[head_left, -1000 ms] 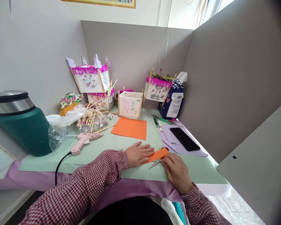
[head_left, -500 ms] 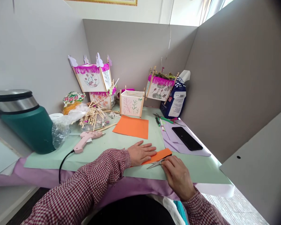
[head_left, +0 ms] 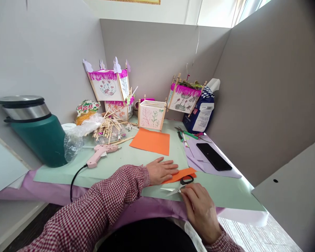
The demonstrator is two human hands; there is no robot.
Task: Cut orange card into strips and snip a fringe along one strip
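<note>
Head view: right grip [head_left: 200, 213] half-curled beside scissors [head_left: 176, 189], hold unclear; left hand [head_left: 161, 171] flat on orange paper [head_left: 179, 175].

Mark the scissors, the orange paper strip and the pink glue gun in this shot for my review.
Scissors [head_left: 170, 190]: head view, on the steel blades.
Orange paper strip [head_left: 182, 175]: head view, on the strip's middle.
Pink hot glue gun [head_left: 105, 149]: head view, on the barrel.

A hand could pass over the pale green paper [head_left: 225, 194] from the right hand [head_left: 199, 213] to the lilac sheet [head_left: 199, 164], and over the flat orange card [head_left: 151, 141] up to the paper lantern [head_left: 151, 115]. Leftward, the pink glue gun [head_left: 99, 154] and green flask [head_left: 38, 140] stood in the way.
</note>
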